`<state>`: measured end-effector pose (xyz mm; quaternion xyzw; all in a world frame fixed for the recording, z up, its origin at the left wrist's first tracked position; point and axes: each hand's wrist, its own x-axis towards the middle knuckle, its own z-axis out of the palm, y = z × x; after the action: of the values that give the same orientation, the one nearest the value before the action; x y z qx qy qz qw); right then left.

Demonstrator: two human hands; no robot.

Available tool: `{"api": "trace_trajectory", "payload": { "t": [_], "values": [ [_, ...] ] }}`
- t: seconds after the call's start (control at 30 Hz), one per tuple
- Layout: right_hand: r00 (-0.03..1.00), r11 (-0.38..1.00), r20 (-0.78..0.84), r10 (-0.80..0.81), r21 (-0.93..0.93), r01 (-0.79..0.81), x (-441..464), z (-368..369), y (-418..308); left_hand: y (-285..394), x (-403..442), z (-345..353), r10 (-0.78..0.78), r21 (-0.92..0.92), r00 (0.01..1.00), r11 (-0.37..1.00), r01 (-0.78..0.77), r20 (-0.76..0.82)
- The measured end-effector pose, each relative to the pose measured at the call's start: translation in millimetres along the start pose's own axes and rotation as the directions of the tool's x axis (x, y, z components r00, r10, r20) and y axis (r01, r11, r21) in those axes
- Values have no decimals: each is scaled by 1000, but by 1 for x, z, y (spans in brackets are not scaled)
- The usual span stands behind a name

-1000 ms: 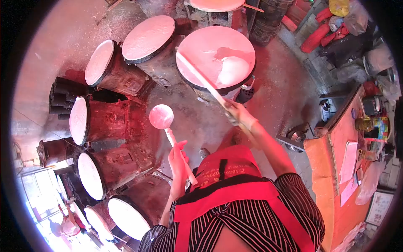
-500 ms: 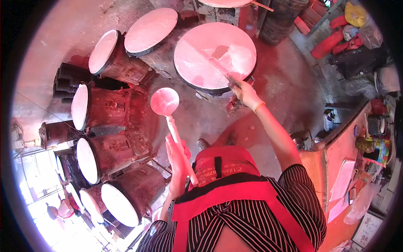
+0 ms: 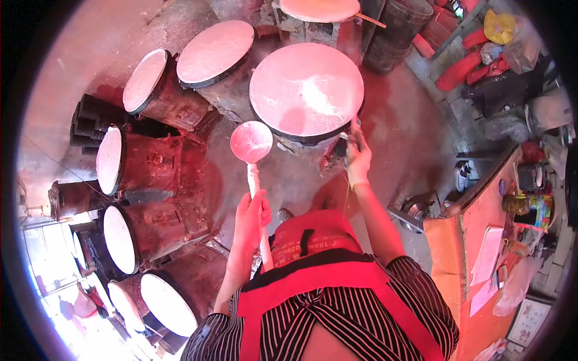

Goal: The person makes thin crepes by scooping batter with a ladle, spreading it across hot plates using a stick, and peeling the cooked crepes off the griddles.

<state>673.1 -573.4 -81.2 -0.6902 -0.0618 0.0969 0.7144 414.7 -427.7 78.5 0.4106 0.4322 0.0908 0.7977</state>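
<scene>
My left hand (image 3: 252,210) is wrapped round the pale handle of a ladle (image 3: 251,142), whose round bowl points forward, just left of the nearest griddle. My right hand (image 3: 359,157) is closed at the right edge of that round griddle (image 3: 281,133), gripping a thin spatula (image 3: 354,124) seen nearly edge-on; much of its blade cannot be made out. A pale, smooth layer (image 3: 289,84) covers the griddle top, with a bright glare patch right of its middle.
Several more round-topped drum stoves (image 3: 150,159) curve round the left side. Another griddle (image 3: 319,8) stands at the far side with a stick on its rim. A table (image 3: 475,253) with papers and jars is at right, a metal pot (image 3: 416,208) beside it.
My right hand has drawn the spatula off the griddle's middle to its right edge. The loose, folded-looking patch on top now appears flat. My left hand and the ladle have shifted slightly right.
</scene>
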Motion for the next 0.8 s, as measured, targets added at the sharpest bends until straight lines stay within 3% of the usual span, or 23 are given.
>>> {"api": "trace_trajectory", "payload": {
  "t": [0.07, 0.13, 0.2, 0.4, 0.53, 0.6, 0.67, 0.73, 0.8],
  "values": [
    [951, 941, -131, 279, 235, -243, -20, 2, -12, -1, -2, -3, -12, 17, 1000, 1000, 12, 17],
    [985, 975, -21, -172, -144, 167, -19, 21, 28, -2, -1, -3, -36, -1, 999, 999, 36, 40],
    [991, 997, 108, 79, -3, -79, 12, 26, 50, -7, 3, -3, -56, -3, 998, 998, 56, 40],
    [976, 981, 112, 189, -67, -182, 60, -10, -5, -5, 14, -4, -126, 48, 986, 991, 121, 106],
    [844, 917, 361, 396, -102, -386, -13, -43, -65, -3, 63, 0, -68, 122, 988, 991, 50, 142],
    [839, 924, 389, 382, -131, -360, -30, -64, -56, 7, 99, 11, -18, 157, 987, 988, -7, 159],
    [971, 981, 143, 191, -1, -193, -38, -63, 5, 12, 143, 26, 21, 167, 983, 985, -52, 183],
    [982, 975, 9, 188, 123, -188, -44, -51, 27, 4, 184, 44, 49, 203, 983, 975, -85, 175],
    [945, 913, 60, 321, 245, -326, -55, -20, 35, -7, 198, 70, 57, 229, 987, 969, -91, 154]
  ]
}}
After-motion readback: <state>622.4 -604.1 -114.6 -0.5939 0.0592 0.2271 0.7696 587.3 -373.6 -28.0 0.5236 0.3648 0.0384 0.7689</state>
